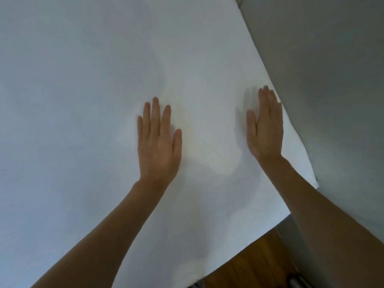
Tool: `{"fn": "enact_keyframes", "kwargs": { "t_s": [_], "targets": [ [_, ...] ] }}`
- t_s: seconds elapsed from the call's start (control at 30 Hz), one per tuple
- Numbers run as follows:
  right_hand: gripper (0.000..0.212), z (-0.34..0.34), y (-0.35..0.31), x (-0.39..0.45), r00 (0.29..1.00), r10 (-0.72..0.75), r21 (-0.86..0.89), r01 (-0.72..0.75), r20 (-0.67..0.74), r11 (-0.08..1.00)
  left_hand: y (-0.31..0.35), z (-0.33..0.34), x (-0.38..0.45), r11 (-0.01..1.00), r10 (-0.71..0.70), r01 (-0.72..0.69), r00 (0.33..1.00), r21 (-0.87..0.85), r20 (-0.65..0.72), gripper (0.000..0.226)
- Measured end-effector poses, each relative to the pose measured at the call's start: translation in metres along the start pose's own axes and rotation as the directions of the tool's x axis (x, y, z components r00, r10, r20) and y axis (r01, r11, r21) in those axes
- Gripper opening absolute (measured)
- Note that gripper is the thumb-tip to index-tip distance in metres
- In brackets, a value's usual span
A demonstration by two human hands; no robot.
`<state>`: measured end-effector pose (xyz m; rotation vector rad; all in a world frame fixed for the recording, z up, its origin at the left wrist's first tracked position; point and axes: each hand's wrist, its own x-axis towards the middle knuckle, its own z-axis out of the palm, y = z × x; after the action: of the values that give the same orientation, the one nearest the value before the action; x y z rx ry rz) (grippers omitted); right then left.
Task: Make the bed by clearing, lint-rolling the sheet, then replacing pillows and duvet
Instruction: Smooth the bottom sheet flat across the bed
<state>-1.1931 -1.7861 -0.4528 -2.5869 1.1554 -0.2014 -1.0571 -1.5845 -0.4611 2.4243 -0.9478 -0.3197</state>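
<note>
Two bare forearms entered from the bottom of the view, the nearest things to the camera, and reached forward over a white sheet (83,100). From about seven o'clock the left forearm ran up toward the centre, while the other came in from about five o'clock.

At the end of the first, the left hand (158,142) lay just left of centre, palm down, flat on the sheet, with its fingers straight and close together, pointing toward twelve o'clock, and its thumb set out to the side. It gripped nothing.

To its right, at about three o'clock from it and well apart from it, the right hand (267,129) was also open with straight fingers pointing toward twelve o'clock. This hand looked tilted, with the thumb side raised, and its outer edge was at the border of the sheet. It held nothing either. A soft shadow fell on the cloth just to its left.

White and smooth, the sheet filled most of the view, from the left edge across to a slanting border on the right. A few faint creases showed between the two hands.

Beyond that border, from one o'clock down to four o'clock, stood a plain grey surface (332,80); what it was could not be told. At about five o'clock, below the sheet's lower edge, a patch of brown wooden floor (255,265) showed.
</note>
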Motion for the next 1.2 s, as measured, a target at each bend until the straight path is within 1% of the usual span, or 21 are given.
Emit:
{"fn": "enact_keyframes", "kwargs": {
  "t_s": [0.03, 0.1, 0.17, 0.2, 0.27, 0.33, 0.47, 0.53, 0.63, 0.7, 0.77, 0.83, 0.9, 0.93, 1.0, 1.03, 1.1, 1.2],
  "targets": [
    [0.055, -0.002, 0.016, -0.026, 0.998, 0.057, 0.013, -0.057, -0.014, 0.998, -0.002, 0.003, -0.027, 0.999, -0.035, 0.035, 0.999, 0.027, 0.005, 0.052],
    [0.058, -0.006, 0.051, -0.073, 0.992, 0.129, 0.008, -0.129, 0.008, 0.992, -0.006, 0.011, -0.081, 0.994, -0.046, 0.041, 0.998, 0.104, 0.045, 0.055],
    [0.06, -0.007, 0.084, -0.113, 0.986, 0.158, -0.052, -0.155, 0.062, 0.987, -0.005, 0.022, -0.135, 0.984, -0.007, -0.017, 0.991, 0.178, 0.131, 0.06],
    [0.06, -0.007, 0.099, -0.127, 0.98, 0.188, -0.074, -0.184, 0.057, 0.98, -0.002, 0.028, -0.159, 0.979, 0.029, -0.065, 0.983, 0.193, 0.183, 0.061],
    [0.058, -0.007, 0.118, -0.141, 0.954, 0.299, -0.065, -0.299, -0.013, 0.952, 0.009, 0.038, -0.197, 0.968, 0.116, -0.173, 0.952, 0.184, 0.285, 0.061],
    [0.058, -0.007, 0.124, -0.144, 0.933, 0.356, -0.055, -0.358, -0.045, 0.932, 0.022, 0.045, -0.222, 0.954, 0.161, -0.241, 0.915, 0.18, 0.371, 0.06],
    [0.062, -0.016, 0.119, -0.141, 0.934, 0.355, -0.073, -0.352, 0.036, 0.933, 0.036, 0.045, -0.245, 0.942, 0.17, -0.279, 0.877, 0.188, 0.45, 0.063],
    [0.064, -0.028, 0.112, -0.142, 0.931, 0.36, -0.064, -0.356, 0.056, 0.932, 0.037, 0.032, -0.248, 0.937, 0.196, -0.308, 0.852, 0.163, 0.485, 0.063],
    [0.06, -0.055, 0.085, -0.15, 0.935, 0.355, -0.019, -0.355, 0.01, 0.935, 0.036, -0.005, -0.25, 0.926, 0.224, -0.348, 0.817, 0.144, 0.532, 0.06],
    [0.056, -0.074, 0.056, -0.162, 0.93, 0.365, 0.045, -0.363, -0.039, 0.931, 0.033, -0.038, -0.255, 0.937, 0.178, -0.312, 0.814, 0.159, 0.553, 0.058],
    [0.051, -0.094, 0.017, -0.175, 0.924, 0.381, 0.093, -0.378, -0.026, 0.921, 0.026, -0.076, -0.264, 0.945, 0.116, -0.262, 0.826, 0.193, 0.552, 0.058],
    [0.048, -0.109, -0.026, -0.191, 0.924, 0.378, 0.099, -0.383, 0.066, 0.919, 0.016, -0.116, -0.276, 0.955, 0.043, -0.202, 0.817, 0.216, 0.574, 0.057],
    [0.047, -0.122, -0.075, -0.211, 0.936, 0.31, 0.108, -0.33, 0.169, 0.938, 0.003, -0.16, -0.294, 0.96, -0.055, -0.119, 0.807, 0.252, 0.589, 0.056],
    [0.046, -0.127, -0.1, -0.221, 0.944, 0.261, 0.114, -0.287, 0.203, 0.951, -0.003, -0.184, -0.302, 0.965, -0.1, -0.059, 0.817, 0.254, 0.569, 0.054],
    [0.045, -0.138, -0.152, -0.245, 0.949, 0.193, 0.133, -0.232, 0.251, 0.964, -0.013, -0.236, -0.323, 0.972, -0.193, 0.108, 0.871, 0.207, 0.451, 0.049],
    [0.045, -0.144, -0.18, -0.258, 0.948, 0.164, 0.156, -0.212, 0.274, 0.965, -0.019, -0.262, -0.335, 0.964, -0.252, 0.195, 0.887, 0.18, 0.387, 0.049],
    [0.045, -0.156, -0.238, -0.286, 0.944, 0.077, 0.207, -0.15, 0.322, 0.967, -0.035, -0.308, -0.366, 0.936, -0.341, 0.285, 0.877, 0.204, 0.338, 0.052],
    [0.045, -0.178, -0.326, -0.331, 0.932, -0.076, 0.286, -0.03, 0.354, 0.958, -0.056, -0.372, -0.422, 0.899, -0.437, 0.419, 0.869, 0.125, 0.231, 0.051]
  ]
}}
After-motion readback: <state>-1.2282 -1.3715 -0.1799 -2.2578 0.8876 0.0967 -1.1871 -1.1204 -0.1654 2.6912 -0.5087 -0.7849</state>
